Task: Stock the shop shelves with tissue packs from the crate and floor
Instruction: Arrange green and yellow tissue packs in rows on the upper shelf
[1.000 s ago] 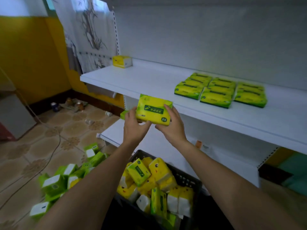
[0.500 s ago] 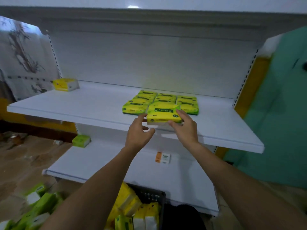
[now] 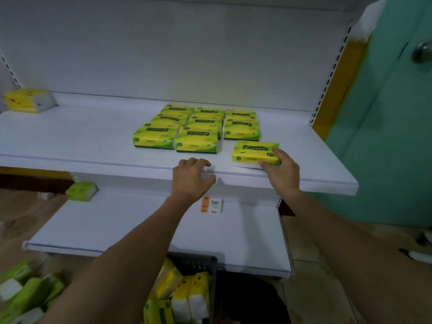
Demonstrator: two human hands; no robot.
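My right hand (image 3: 281, 170) grips a green-and-yellow tissue pack (image 3: 253, 152) by its right end. The pack lies flat on the white upper shelf (image 3: 81, 141), just in front of the right column of several matching packs (image 3: 198, 127) laid in rows. My left hand (image 3: 192, 177) hovers at the shelf's front edge with fingers loosely curled, holding nothing. Below, a dark crate (image 3: 198, 263) holds several yellow and green packs (image 3: 184, 293). More green packs (image 3: 25, 291) lie on the floor at the lower left.
A yellow pack (image 3: 28, 100) sits at the upper shelf's far left. The lower shelf (image 3: 140, 230) carries one green pack (image 3: 80, 191) at its left and a small white-orange pack (image 3: 211, 205) near the middle. A teal door (image 3: 392, 136) stands right of the shelving.
Both hands carried the pack from above the crate up to the shelf. It now rests on the shelf at the right; my left hand has let go and pulled back.
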